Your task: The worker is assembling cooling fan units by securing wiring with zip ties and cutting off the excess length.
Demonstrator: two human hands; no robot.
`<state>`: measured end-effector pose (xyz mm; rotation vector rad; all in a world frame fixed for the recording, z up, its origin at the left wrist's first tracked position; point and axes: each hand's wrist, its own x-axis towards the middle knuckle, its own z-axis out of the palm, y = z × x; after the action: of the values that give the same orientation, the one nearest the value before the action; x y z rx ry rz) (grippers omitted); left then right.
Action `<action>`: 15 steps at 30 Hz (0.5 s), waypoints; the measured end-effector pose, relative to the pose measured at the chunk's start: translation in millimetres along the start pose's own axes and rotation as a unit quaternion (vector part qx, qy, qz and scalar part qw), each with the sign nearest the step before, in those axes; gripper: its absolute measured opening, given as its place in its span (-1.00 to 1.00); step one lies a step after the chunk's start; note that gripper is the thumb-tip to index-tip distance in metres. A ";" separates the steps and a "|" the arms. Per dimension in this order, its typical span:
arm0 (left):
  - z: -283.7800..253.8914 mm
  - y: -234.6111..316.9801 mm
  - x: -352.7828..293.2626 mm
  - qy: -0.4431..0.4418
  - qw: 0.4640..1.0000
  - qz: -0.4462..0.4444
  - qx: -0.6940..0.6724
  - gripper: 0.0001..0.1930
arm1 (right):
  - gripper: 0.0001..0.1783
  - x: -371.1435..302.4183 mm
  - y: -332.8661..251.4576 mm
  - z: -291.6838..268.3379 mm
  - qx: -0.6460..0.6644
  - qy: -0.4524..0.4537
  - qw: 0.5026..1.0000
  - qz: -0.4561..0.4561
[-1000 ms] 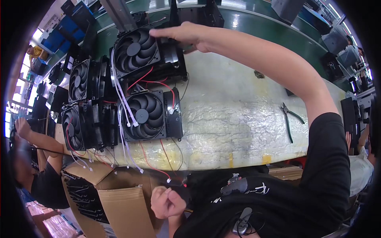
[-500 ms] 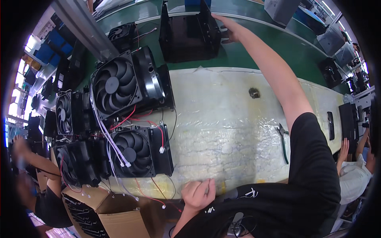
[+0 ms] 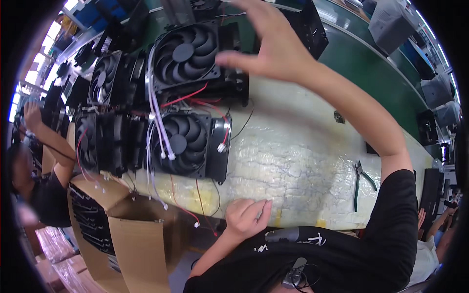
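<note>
My right hand (image 3: 281, 51) reaches over the stacked fan units, thumb and fingers spread, holding nothing that I can see. Its thumb overlaps the edge of the upper black cooling fan (image 3: 184, 52); whether it touches is unclear. Below that unit is another black fan (image 3: 179, 141), with white, lilac and red wires and white plugs hanging from it. My left hand (image 3: 246, 216) rests at the near edge of the padded work surface (image 3: 288, 156), fingers curled in and nothing visible in them. Behind my right hand stands a black metal case (image 3: 313, 31), partly hidden.
More fan units (image 3: 101, 78) stand at the left. Green-handled pliers (image 3: 357, 188) lie at the right of the padded surface. An open cardboard box (image 3: 139, 244) with black parts stands at the near left. A co-worker's arm (image 3: 51, 141) is at the far left.
My right hand has left the black case's right side and swung left and nearer, over the upper fan. The view has shifted left. My left hand keeps its place at the edge.
</note>
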<state>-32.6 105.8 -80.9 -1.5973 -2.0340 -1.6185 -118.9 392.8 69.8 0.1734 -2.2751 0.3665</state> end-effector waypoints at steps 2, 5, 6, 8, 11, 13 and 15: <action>3.4 -0.7 -0.8 0.017 1.000 -0.002 -0.009 -0.89 | -0.22 -6.2 -29.5 6.7 -0.167 -0.050 0.978 -0.111; 3.5 0.5 -1.8 0.004 1.000 0.001 -0.011 -0.89 | -0.30 -2.0 -63.5 31.0 -0.155 -0.117 0.975 -0.106; 3.7 0.2 -2.5 0.008 1.000 0.000 -0.013 -0.89 | -0.30 4.2 -69.6 36.4 -0.156 -0.119 0.974 -0.110; 1.5 -1.4 -5.3 0.014 1.000 0.010 -0.022 -0.90 | -0.29 20.3 -75.1 49.6 -0.242 -0.224 0.941 -0.076; 1.0 -2.6 -7.9 0.019 0.999 0.015 -0.030 -0.88 | -0.17 19.6 -64.2 64.4 -0.331 -0.234 0.911 -0.079; 1.7 -3.2 -10.6 0.024 0.999 0.021 -0.037 -0.87 | -0.14 13.5 -64.4 73.6 -0.365 -0.229 0.898 -0.089; -0.1 -3.4 -11.6 0.031 0.998 0.027 -0.041 -0.87 | -0.10 9.2 -70.7 79.4 -0.400 -0.196 0.891 -0.095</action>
<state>-29.9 98.6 -90.2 -1.5902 -1.9020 -1.7311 -164.1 300.6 41.0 0.0375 -2.5743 -0.7792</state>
